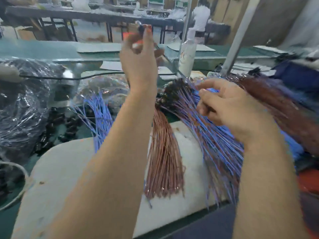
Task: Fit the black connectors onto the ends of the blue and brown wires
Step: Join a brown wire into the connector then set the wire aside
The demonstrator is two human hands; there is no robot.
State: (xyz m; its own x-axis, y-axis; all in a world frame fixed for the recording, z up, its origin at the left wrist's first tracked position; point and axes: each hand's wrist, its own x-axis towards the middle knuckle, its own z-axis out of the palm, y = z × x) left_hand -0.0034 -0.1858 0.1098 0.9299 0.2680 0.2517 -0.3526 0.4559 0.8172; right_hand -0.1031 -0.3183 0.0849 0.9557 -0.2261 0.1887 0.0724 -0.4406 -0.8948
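Left hand [138, 54] is raised above the bench, fingertips pinched round a small black connector [140, 28] — motion blur smears its outline, so its shape cannot be read. Right hand [229, 109] sits lower, fingers curled over a fanned bundle of blue and brown wires [215, 138]; whether it pinches a strand cannot be told. The far ends of this bundle carry a cluster of dark fitted connectors [174, 90]. Just beside it lies a sheaf of thin, glossy copper-brown wires [164, 161], partly hidden by the left forearm. Both bundles rest on a pale pad [69, 169] with rounded corners. Left of the pad are loose blue wires [101, 114], a heap of loose connectors [57, 125] and a crinkled clear plastic bag [22, 109] — contents dark and indistinct. A white bottle [187, 56] stands behind on the green bench [43, 49].
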